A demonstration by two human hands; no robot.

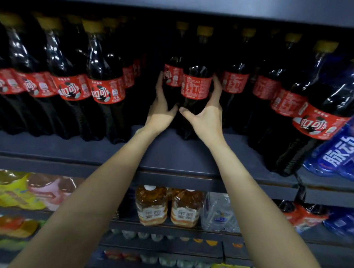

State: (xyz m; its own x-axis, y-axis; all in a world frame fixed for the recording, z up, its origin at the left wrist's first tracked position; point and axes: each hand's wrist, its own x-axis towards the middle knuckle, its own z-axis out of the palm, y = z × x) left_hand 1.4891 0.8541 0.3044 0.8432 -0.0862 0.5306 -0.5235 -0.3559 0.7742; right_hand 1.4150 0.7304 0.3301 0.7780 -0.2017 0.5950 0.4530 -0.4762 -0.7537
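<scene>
While left hand (160, 113) and right hand (208, 118) fingers (217, 85) clasp them, cola bottles (196, 88) stand upright — caps up.

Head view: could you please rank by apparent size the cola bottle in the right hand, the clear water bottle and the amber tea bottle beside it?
1. cola bottle: clearly largest.
2-3. amber tea bottle and clear water bottle look alike; the arm hides part of the latter, so I leave them unranked.
</scene>
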